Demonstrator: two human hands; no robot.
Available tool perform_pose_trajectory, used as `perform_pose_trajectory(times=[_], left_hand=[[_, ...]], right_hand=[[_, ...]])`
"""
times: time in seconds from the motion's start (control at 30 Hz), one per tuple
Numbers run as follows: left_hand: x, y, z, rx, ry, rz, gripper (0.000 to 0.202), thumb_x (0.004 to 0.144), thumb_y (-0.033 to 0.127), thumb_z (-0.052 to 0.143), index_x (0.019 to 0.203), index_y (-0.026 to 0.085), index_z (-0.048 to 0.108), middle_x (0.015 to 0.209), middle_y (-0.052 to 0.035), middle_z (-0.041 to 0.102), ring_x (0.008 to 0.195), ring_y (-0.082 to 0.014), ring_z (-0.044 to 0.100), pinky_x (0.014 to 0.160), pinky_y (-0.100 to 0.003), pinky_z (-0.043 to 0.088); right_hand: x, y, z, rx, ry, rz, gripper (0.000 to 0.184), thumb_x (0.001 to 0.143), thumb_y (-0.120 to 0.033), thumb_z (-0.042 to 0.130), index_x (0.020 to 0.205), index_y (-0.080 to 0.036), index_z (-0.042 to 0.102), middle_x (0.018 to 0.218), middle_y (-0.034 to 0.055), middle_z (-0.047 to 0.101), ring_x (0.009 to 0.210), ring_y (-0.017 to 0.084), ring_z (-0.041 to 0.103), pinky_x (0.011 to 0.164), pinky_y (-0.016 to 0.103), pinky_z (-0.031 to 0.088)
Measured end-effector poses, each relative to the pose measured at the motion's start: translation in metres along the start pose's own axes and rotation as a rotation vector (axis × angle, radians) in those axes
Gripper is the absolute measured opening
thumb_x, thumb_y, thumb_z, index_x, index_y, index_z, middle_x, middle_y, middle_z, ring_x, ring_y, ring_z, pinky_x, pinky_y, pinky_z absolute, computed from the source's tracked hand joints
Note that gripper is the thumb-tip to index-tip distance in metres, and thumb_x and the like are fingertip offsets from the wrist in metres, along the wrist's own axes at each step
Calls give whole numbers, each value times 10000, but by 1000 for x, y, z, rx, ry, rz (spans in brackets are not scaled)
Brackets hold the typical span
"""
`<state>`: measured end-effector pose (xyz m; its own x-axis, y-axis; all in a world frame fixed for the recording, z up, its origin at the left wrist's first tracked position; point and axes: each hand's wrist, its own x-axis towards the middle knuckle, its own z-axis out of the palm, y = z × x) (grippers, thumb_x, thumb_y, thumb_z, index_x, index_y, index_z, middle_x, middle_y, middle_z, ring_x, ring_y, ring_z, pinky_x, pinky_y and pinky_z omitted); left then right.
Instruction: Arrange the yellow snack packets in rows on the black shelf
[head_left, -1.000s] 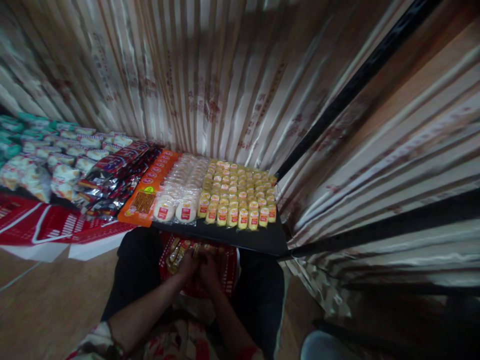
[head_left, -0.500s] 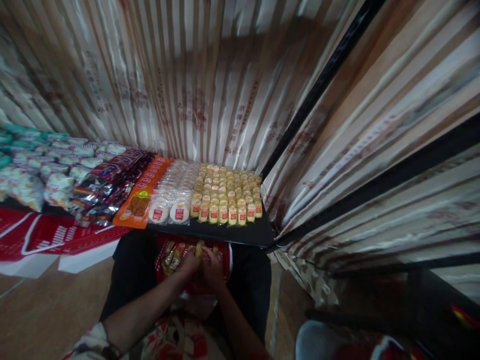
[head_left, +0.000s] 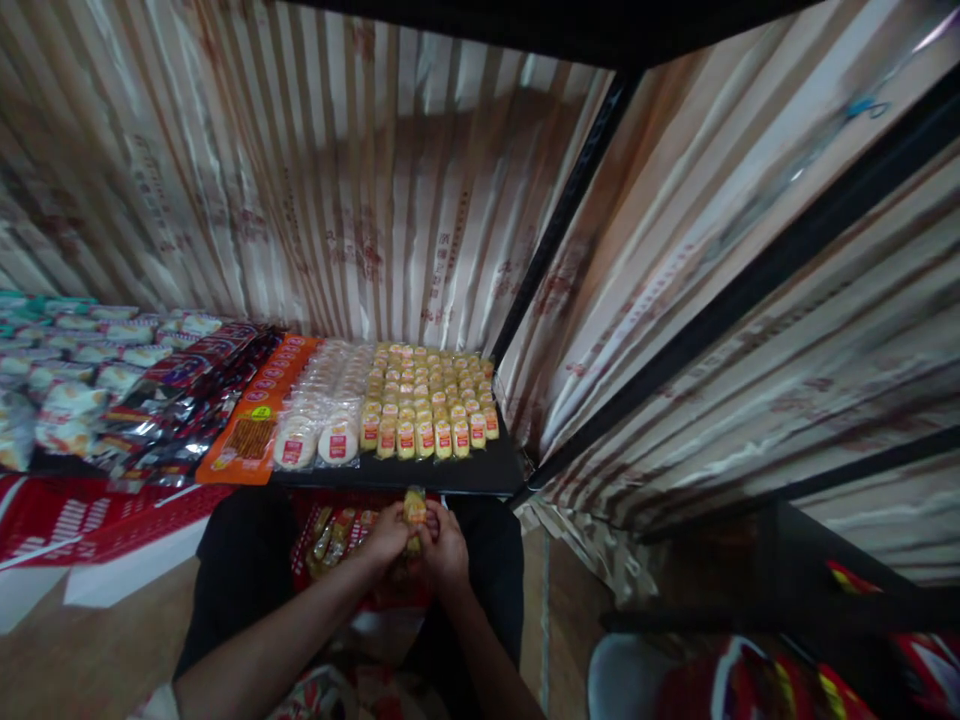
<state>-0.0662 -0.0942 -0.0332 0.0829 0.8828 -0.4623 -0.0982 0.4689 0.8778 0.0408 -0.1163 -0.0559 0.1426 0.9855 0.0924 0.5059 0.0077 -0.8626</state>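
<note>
A small yellow wrapped snack cake (head_left: 414,505) is held upright between my two hands, just in front of the shelf edge. My left hand (head_left: 387,537) pinches it from the left. From the other side, my right hand (head_left: 447,552) closes round its lower part. Beneath them, on my lap, lies an open red bag (head_left: 301,562) with several wrapped pieces (head_left: 330,540) showing at its left. Rows of matching yellow wrapped cakes (head_left: 425,440) stand on the black shelf (head_left: 480,478) ahead. My hands cover part of the bag.
Left of the yellow rows are round white packets (head_left: 339,442), an orange pack (head_left: 251,435), dark foil packs (head_left: 169,400) and white packets (head_left: 71,415). Striped curtain (head_left: 390,200) hangs behind. Black frame bars (head_left: 675,330) slant at right, above a pale stool (head_left: 626,675).
Both hands have risen out of the bag and moved slightly right, with a yellow snack cake now clearly visible between them. The camera view has shifted, so the shelf sits further left.
</note>
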Motion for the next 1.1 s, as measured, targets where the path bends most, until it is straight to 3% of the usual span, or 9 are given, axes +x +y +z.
perform_pose_trajectory(times=[0.3, 0.5, 0.83, 1.1], left_hand=[[-6, 45, 30, 52, -105, 70, 227, 675, 12, 485, 826, 157, 572, 800, -15, 676, 731, -121, 630, 678, -207, 472], [16, 59, 52, 142, -109, 241, 180, 663, 19, 494, 765, 140, 579, 761, -11, 651, 727, -124, 602, 681, -205, 456], [39, 92, 83, 290, -91, 266, 335, 647, 3, 515, 936, 146, 605, 784, -1, 639, 693, -102, 568, 613, -177, 419], [73, 114, 104, 400, -83, 372, 192, 736, 88, 518, 890, 152, 614, 721, 13, 607, 647, -90, 539, 586, -171, 402]], right_hand=[[13, -11, -28, 157, 99, 24, 348, 805, -319, 458, 1101, -174, 570, 1045, 99, 655, 888, 194, 647, 812, 317, 513], [38, -11, -47, 205, 148, 21, 374, 799, -326, 463, 1118, -149, 541, 1077, 117, 639, 899, 186, 642, 836, 313, 503], [76, -9, -69, 187, 255, -17, 367, 801, -297, 465, 1132, -164, 549, 1058, 111, 639, 856, 181, 643, 808, 325, 511], [117, -4, -84, 132, 359, -50, 378, 802, -284, 457, 1151, -179, 557, 1056, 96, 638, 876, 185, 628, 815, 331, 497]])
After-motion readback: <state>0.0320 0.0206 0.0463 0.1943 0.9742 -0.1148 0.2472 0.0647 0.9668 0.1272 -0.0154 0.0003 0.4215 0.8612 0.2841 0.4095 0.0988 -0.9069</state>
